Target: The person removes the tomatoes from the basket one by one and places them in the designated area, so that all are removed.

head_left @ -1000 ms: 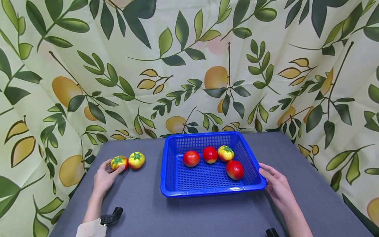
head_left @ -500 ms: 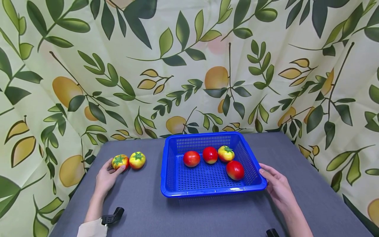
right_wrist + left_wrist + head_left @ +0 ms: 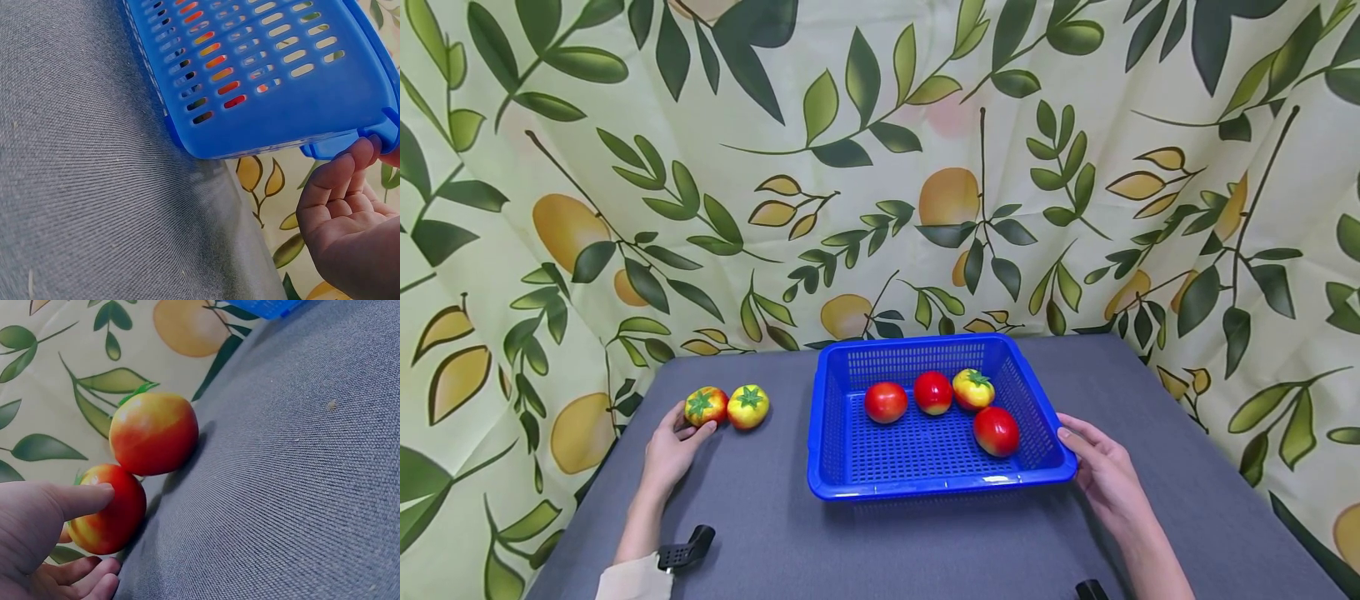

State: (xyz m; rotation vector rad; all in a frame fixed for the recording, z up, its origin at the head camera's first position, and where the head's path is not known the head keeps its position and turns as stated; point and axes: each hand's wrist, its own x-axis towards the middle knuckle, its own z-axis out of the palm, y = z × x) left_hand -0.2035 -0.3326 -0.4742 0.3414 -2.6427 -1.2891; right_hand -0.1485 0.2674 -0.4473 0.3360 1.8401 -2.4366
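On the left of the table, my left hand (image 3: 668, 454) holds a red-and-yellow toy tomato (image 3: 706, 407), with the thumb along its near side. In the left wrist view the thumb (image 3: 87, 500) lies across that tomato and the other fingers are partly hidden behind and below it. A yellower tomato (image 3: 748, 407) touches it on the right. My right hand (image 3: 1108, 475) pinches the right rim of a blue plastic basket (image 3: 940, 489). From the right wrist view, curled fingers (image 3: 334, 181) hook under the rim. Inside sit red tomatoes (image 3: 885, 402) and a yellow one (image 3: 973, 389).
A grey cloth covers the table (image 3: 760, 533). Behind and along both sides hangs a leaf-and-fruit patterned curtain (image 3: 865, 208). A black strap device (image 3: 687, 548) is worn on the left wrist; part of another (image 3: 1091, 590) shows near the right wrist.
Almost nothing moves. The tomato under my left hand tilts or lifts very slightly away from the thumb side; my right hand and the basket stay in place.
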